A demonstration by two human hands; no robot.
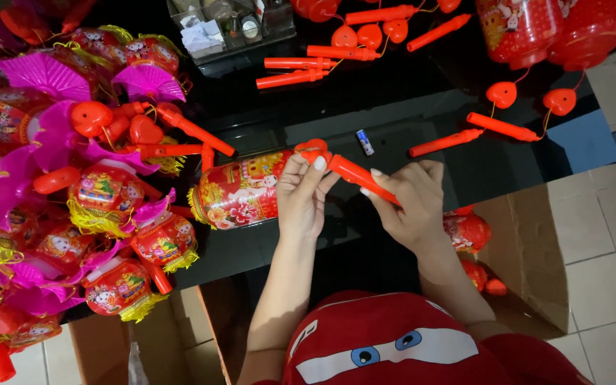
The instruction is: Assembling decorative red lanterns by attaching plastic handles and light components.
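Note:
My left hand (301, 196) pinches the rounded cap end of an orange-red plastic handle stick (351, 171). My right hand (411, 203) grips the same stick lower down its shaft. Both hands hold it above the black glass table (365, 107). Just left of my left hand lies a red cylindrical toy lantern (240, 189) on its side, printed with flowers and cartoon figures. A small battery (364, 142) lies on the table just beyond the stick.
A heap of red, pink and yellow lanterns (73, 185) fills the left side. More orange sticks (294, 71) with heart-shaped caps (502, 93) lie at the back and right. A clear organiser box (229, 28) stands at the back. An open cardboard box (529, 242) sits below right.

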